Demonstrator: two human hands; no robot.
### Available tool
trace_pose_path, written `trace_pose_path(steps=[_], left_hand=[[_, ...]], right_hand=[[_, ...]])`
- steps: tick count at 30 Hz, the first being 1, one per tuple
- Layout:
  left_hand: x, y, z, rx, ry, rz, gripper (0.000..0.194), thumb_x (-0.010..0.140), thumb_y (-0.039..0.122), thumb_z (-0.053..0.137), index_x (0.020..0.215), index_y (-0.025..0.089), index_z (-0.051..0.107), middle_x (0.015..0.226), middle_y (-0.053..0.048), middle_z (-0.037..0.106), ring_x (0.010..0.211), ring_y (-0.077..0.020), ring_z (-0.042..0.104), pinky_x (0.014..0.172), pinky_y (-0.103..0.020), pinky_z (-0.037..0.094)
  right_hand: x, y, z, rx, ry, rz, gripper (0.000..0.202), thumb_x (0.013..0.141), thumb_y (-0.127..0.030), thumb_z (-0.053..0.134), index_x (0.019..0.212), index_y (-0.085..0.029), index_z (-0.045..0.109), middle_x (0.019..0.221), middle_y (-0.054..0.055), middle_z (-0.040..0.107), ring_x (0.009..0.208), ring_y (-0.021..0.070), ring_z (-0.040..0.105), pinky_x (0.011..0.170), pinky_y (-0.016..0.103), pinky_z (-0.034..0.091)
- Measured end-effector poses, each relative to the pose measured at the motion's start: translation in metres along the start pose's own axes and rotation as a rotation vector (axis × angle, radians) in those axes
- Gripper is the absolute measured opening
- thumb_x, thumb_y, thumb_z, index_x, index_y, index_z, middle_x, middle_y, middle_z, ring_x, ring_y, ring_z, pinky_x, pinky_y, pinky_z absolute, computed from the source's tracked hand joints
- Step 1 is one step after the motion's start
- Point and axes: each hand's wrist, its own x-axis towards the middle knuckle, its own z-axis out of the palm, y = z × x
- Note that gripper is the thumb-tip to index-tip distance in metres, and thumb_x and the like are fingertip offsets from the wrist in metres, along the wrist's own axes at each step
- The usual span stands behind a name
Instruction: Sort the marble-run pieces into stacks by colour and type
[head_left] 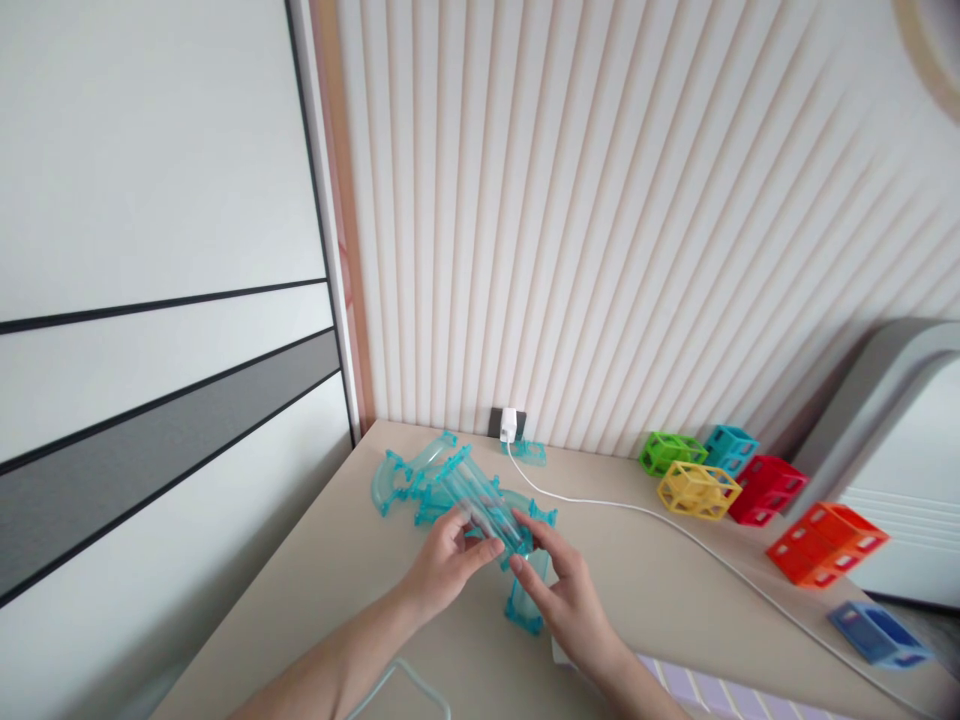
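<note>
A clear tube piece with teal ends (pixel 480 492), slightly blurred, is raised at a slant above the table. My left hand (pixel 444 562) is closed around its left side, the thumb lying across the near part. At its lower right end, my right hand (pixel 564 585) grips it between thumb and fingers. Beneath and behind lie several more clear-and-teal track pieces, among them a curved one (pixel 385 484) at the left. A straight piece (pixel 531 590) lies just left of my right hand, partly hidden by it.
A white charger (pixel 508 425) is plugged in at the ribbed wall, its cable (pixel 637 507) crossing the table (pixel 622 570) to the right. Coloured open-frame blocks, including a yellow one (pixel 699 490) and an orange one (pixel 827 545), stand at the right. A white-grey cabinet (pixel 165 400) borders the left.
</note>
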Motion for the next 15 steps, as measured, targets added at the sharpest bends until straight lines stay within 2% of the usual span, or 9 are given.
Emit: trace_pose_path(steps=[3,6,9,11,13,15], left_hand=[[-0.001,0.004,-0.001,0.039,0.004,-0.010,0.035,0.083,0.036,0.078,0.115,0.022,0.071,0.113,-0.009,0.075,0.100,-0.0260,0.069,0.087,-0.034,0.053],[0.000,0.009,-0.003,0.084,0.022,0.004,0.025,0.082,0.038,0.078,0.100,0.020,0.074,0.120,-0.011,0.072,0.107,-0.0283,0.067,0.089,-0.034,0.052],[0.003,0.015,-0.008,0.051,0.100,0.038,0.026,0.081,0.043,0.078,0.078,0.019,0.068,0.107,-0.010,0.073,0.101,-0.0275,0.068,0.087,-0.035,0.054],[0.007,0.017,-0.013,0.017,0.213,0.073,0.034,0.081,0.048,0.077,0.072,0.020,0.059,0.094,-0.008,0.072,0.090,-0.0248,0.069,0.079,-0.034,0.056],[0.010,0.019,-0.018,-0.014,0.333,0.128,0.034,0.082,0.049,0.075,0.079,0.021,0.055,0.103,-0.008,0.070,0.088,-0.0231,0.069,0.073,-0.032,0.057],[0.013,0.020,-0.022,-0.037,0.396,0.177,0.035,0.084,0.049,0.074,0.100,0.023,0.056,0.128,-0.011,0.062,0.092,-0.0226,0.068,0.071,-0.032,0.058]], right_hand=[[0.000,0.001,-0.002,-0.012,0.015,-0.019,0.044,0.090,-0.041,0.069,0.131,-0.025,0.067,0.112,0.008,0.076,0.092,0.0233,0.072,0.086,0.035,0.060],[-0.001,0.003,-0.003,-0.024,0.045,-0.030,0.045,0.090,-0.040,0.069,0.132,-0.025,0.067,0.117,0.009,0.076,0.100,0.0256,0.073,0.089,0.037,0.060],[0.000,0.008,-0.007,-0.036,0.099,-0.041,0.045,0.090,-0.040,0.069,0.132,-0.024,0.066,0.124,0.009,0.073,0.110,0.0278,0.071,0.095,0.039,0.058],[0.003,0.011,-0.011,-0.040,0.135,-0.050,0.044,0.091,-0.041,0.068,0.131,-0.023,0.067,0.125,0.010,0.073,0.112,0.0282,0.071,0.096,0.040,0.058],[0.007,0.014,-0.018,-0.053,0.159,-0.059,0.044,0.091,-0.040,0.068,0.131,-0.023,0.067,0.124,0.011,0.073,0.110,0.0278,0.071,0.095,0.039,0.059],[0.011,0.017,-0.024,-0.081,0.160,-0.075,0.044,0.091,-0.039,0.068,0.131,-0.023,0.067,0.123,0.011,0.074,0.108,0.0272,0.072,0.093,0.038,0.059]])
